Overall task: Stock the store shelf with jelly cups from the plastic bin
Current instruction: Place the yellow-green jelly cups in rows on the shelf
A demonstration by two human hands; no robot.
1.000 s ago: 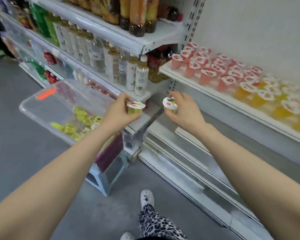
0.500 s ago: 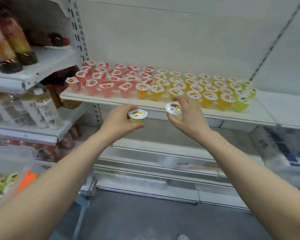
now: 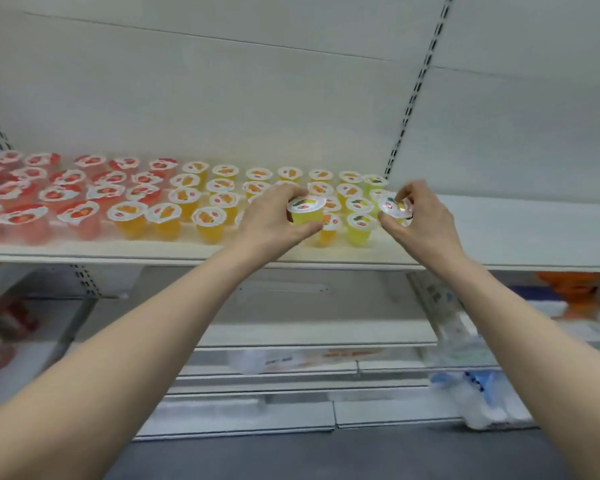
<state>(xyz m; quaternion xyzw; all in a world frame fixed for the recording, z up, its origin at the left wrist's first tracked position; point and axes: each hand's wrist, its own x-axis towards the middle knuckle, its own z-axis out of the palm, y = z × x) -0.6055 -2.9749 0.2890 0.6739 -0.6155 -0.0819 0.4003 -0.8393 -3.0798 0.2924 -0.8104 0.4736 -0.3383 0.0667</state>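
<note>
My left hand (image 3: 274,216) grips a yellow-green jelly cup (image 3: 306,211) upright, just above the front right part of the white shelf (image 3: 499,244). A second yellow-green jelly cup (image 3: 394,206), tilted toward me, is held in my right hand (image 3: 421,220) at the right end of the rows. On the shelf stand several red jelly cups (image 3: 25,216) at the left, several orange ones (image 3: 187,202) in the middle and a few yellow-green ones (image 3: 359,226) at the right. The plastic bin is out of view.
The shelf's right stretch past the upright slotted rail (image 3: 413,98) is bare. Lower shelves (image 3: 309,337) hold blurred packaged goods at right (image 3: 465,341) and red items at left (image 3: 4,327). Grey floor lies below.
The view swung from the bin and drink shelves to face the jelly shelf. Both hands rose and moved right with their cups, from below the shelf edge to the yellow-green rows.
</note>
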